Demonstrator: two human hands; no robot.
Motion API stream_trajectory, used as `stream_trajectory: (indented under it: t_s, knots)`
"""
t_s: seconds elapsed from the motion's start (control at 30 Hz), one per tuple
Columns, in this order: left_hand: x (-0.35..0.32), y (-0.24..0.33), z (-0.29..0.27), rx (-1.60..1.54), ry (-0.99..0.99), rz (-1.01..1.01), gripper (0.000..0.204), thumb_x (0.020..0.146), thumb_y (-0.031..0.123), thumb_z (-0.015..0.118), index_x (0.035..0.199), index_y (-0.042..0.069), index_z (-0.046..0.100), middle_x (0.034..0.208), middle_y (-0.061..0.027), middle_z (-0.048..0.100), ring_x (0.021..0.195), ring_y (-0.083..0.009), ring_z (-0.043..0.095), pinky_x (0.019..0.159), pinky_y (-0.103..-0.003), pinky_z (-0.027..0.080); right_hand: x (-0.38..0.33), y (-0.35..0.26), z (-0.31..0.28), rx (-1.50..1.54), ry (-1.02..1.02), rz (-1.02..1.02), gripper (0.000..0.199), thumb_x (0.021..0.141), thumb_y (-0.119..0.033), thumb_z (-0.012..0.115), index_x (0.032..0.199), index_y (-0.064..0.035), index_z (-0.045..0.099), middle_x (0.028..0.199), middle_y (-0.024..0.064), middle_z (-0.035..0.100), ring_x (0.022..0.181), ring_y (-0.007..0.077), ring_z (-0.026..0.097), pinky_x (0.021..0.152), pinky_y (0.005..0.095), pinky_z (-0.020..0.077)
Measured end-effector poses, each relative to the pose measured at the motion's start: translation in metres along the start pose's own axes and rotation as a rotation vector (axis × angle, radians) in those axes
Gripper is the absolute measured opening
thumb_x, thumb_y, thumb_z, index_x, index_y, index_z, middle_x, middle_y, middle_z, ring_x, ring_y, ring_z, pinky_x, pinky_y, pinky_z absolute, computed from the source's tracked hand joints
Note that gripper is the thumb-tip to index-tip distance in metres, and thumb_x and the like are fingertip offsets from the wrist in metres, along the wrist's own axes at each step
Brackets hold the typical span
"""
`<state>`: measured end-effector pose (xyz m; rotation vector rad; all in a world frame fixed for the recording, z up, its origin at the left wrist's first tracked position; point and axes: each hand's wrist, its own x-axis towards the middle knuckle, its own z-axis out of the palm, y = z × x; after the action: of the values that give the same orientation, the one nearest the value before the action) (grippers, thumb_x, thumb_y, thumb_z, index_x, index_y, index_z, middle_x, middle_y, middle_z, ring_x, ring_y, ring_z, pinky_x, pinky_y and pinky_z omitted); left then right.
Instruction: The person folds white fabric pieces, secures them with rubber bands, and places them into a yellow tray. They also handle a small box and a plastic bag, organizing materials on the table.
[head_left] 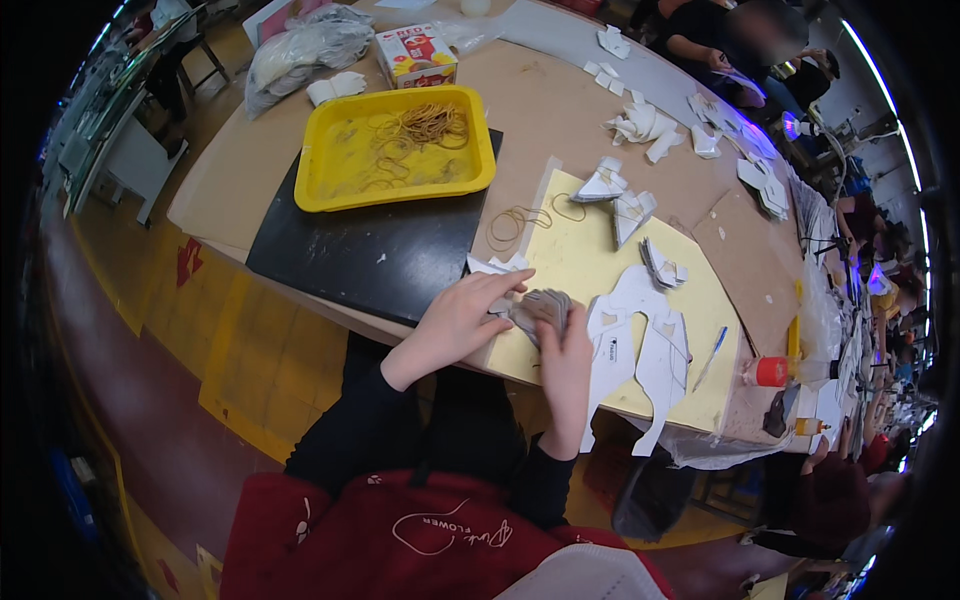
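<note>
A small stack of thin grey cut pieces (541, 305) is between my two hands, above the near edge of a pale yellow sheet (575, 240). My right hand (566, 350) grips the stack from the right, its thumb and fingers closed on it. My left hand (462, 312) closes on the stack's left end between thumb and fingers, which partly hide it. White cut pieces (497, 264) lie just beyond my left fingers. Close to my right hand are large white curved pattern pieces (655, 345). Loose rubber bands (508, 228) lie farther off, by the sheet's left edge.
On a black board (350, 260) stands a yellow tray (312, 185) holding rubber bands. Banded white bundles (632, 215), a blue pen (712, 353) and a red-capped container (768, 371) lie to the right. A box (415, 55) stands behind. Other people work at the far right.
</note>
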<state>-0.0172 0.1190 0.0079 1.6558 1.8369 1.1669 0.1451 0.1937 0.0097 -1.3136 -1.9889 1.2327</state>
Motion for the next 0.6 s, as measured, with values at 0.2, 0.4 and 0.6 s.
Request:
stream_trajectory:
  t_s: [0.2,0.4,0.6]
  knots:
    - [-0.001,-0.004,0.000,-0.274,0.096,-0.088,0.048,0.089,0.009,0.064,0.135,0.004,0.053,0.118,-0.0110,0.066,0.111,-0.0221,0.061,0.095,-0.034,0.047,-0.005,0.004,-0.003,0.985,0.083,-0.019,0.036,0.097,-0.004,0.051,0.132,0.0025,0.045,0.126,0.0125,0.058,0.114,0.0205,0.057,0.100,0.0348,0.0435]
    - [-0.009,-0.004,-0.008,-0.666,0.122,-0.173,0.034,0.096,0.007,0.057,0.129,-0.001,0.057,0.119,-0.0097,0.065,0.113,-0.0144,0.059,0.096,-0.028,0.046,-0.018,-0.013,0.011,1.095,0.053,0.065,0.034,0.102,-0.010,0.044,0.134,0.0025,0.045,0.133,0.0129,0.054,0.121,0.0201,0.053,0.103,0.0347,0.0425]
    - [-0.051,0.007,0.004,-0.974,0.385,-0.301,0.031,0.092,0.002,0.063,0.122,-0.006,0.060,0.112,-0.0097,0.066,0.103,-0.0116,0.061,0.091,-0.025,0.047,-0.028,-0.023,0.039,1.072,-0.032,0.070,0.034,0.102,-0.012,0.044,0.133,0.0029,0.047,0.131,0.0125,0.056,0.120,0.0195,0.054,0.103,0.0347,0.0430]
